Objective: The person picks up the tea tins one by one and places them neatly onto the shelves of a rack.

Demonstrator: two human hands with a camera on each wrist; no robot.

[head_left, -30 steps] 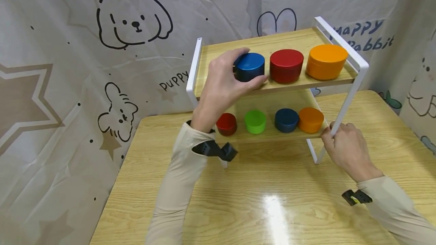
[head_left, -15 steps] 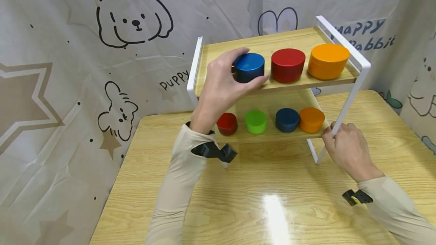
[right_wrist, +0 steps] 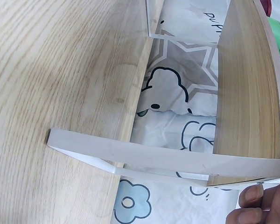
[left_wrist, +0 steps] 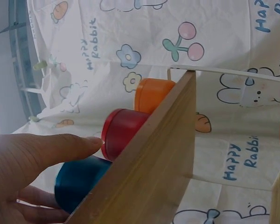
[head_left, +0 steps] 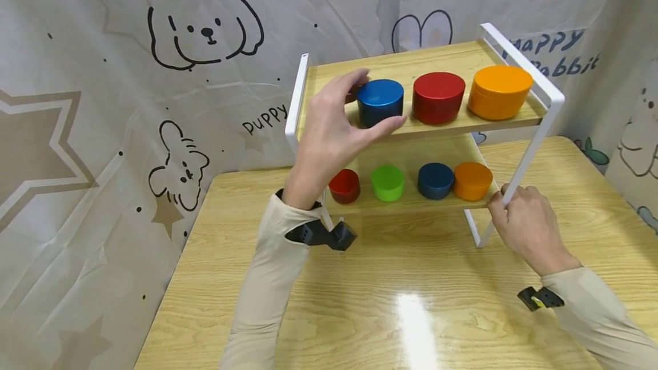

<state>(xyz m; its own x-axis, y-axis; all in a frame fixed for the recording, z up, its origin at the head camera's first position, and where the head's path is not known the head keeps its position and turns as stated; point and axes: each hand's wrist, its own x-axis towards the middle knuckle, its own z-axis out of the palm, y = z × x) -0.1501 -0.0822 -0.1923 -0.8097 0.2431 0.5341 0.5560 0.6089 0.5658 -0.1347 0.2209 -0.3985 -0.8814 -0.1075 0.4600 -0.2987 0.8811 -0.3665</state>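
A two-tier wood shelf rack [head_left: 354, 66] with white metal side frames stands on the table. My left hand [head_left: 329, 136] is around a round blue tin [head_left: 380, 110] at the left of the upper tier. A gap shows between palm and tin; thumb and fingers are spread around it. In the left wrist view, the thumb points over the blue tin [left_wrist: 79, 182] towards the red tin. My right hand [head_left: 526, 224] grips the rack at its right leg by the lower tier; its curled fingertips [right_wrist: 252, 196] show under the lower board in the right wrist view.
On the upper tier a red tin [head_left: 438, 99] and an orange tin [head_left: 500, 93] stand right of the blue one. The lower tier bears smaller red [head_left: 345, 186], green [head_left: 388, 183], dark blue [head_left: 435, 181] and orange [head_left: 472, 181] tins. A printed cloth [head_left: 216, 96] hangs behind the table [head_left: 360, 301].
The left hand has loosened and drawn slightly left from the blue tin, which stays on the upper tier. The right hand keeps its place on the rack.
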